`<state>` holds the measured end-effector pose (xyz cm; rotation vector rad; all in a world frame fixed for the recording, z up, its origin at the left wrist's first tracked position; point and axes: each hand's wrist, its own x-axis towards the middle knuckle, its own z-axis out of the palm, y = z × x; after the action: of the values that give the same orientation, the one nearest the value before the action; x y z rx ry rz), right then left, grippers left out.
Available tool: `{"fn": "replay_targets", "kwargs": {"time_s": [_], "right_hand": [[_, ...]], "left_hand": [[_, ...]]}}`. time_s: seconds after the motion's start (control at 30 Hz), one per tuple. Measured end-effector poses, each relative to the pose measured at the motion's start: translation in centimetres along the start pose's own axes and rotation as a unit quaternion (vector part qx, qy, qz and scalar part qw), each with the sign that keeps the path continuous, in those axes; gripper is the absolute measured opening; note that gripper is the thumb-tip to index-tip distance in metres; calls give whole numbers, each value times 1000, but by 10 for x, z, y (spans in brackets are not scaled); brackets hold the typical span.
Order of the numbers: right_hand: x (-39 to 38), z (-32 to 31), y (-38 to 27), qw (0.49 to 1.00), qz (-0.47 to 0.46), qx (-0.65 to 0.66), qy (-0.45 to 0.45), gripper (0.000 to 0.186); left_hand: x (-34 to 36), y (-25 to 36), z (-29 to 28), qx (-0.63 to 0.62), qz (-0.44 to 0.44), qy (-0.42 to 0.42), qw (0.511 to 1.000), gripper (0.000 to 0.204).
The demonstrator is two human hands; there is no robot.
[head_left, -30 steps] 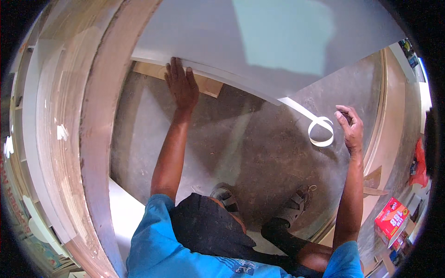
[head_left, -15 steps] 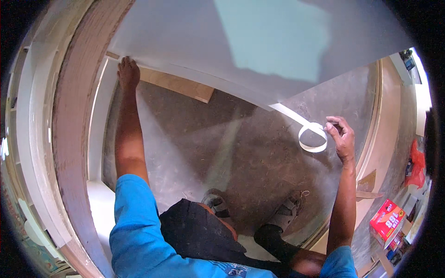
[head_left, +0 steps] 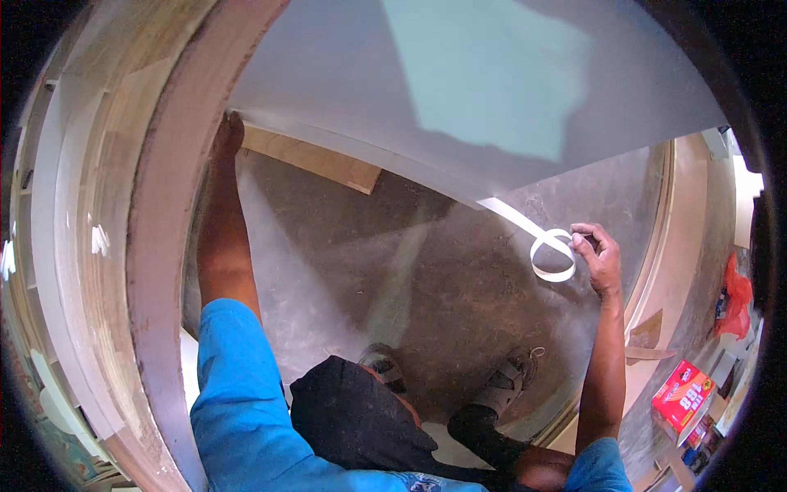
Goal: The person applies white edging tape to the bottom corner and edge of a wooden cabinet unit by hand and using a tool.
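Note:
A large pale grey panel [head_left: 328, 78] fills the top of the view, with a light greenish patch on it. From its near corner a white edging strip [head_left: 510, 216] runs down to the right and curls into a loop. My right hand [head_left: 600, 261] pinches the strip beside the loop, thumb against fingertips. At the far left end of the panel's near edge is my left hand [head_left: 233, 135], arm stretched out. A brown board edge partly covers that hand, and its fingers are mostly hidden.
Close on my left stands a tall brown board [head_left: 164, 205]. A wooden plank [head_left: 328, 160] lies under the panel's edge. On the right are a red box [head_left: 684, 398], a red plastic bag [head_left: 736, 299] and small wood offcuts [head_left: 646, 330]. My sandalled feet [head_left: 504, 381] rest on the dusty floor [head_left: 344, 246].
The brown board now appears farther right and hides more of my left hand. My right hand and the strip's loop sit slightly lower in view. The right hand keeps its pinch.

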<state>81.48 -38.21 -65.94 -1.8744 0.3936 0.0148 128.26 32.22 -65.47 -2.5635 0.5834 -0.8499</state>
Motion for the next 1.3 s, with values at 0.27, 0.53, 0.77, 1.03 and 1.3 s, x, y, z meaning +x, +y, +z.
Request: {"fn": "replay_targets", "kwargs": {"time_s": [0.27, 0.53, 0.77, 1.03, 1.3], "right_hand": [[23, -20, -43, 999, -14, -25, 27, 26], [53, -10, -99, 996, -82, -38, 6, 26], [35, 44, -107, 956, -251, -115, 102, 13], [-7, 142, -110, 933, -319, -160, 40, 14], [38, 213, -82, 849, -391, -357, -10, 48]], "left_hand": [[-40, 186, -42, -142, -204, -79, 965, 45], [-52, 296, -130, -163, -156, -31, 974, 52], [-60, 339, -199, -354, -178, -137, 908, 62], [-73, 390, -257, -335, -62, -140, 930, 61], [-74, 384, -263, -416, -17, -124, 901, 55]]}}
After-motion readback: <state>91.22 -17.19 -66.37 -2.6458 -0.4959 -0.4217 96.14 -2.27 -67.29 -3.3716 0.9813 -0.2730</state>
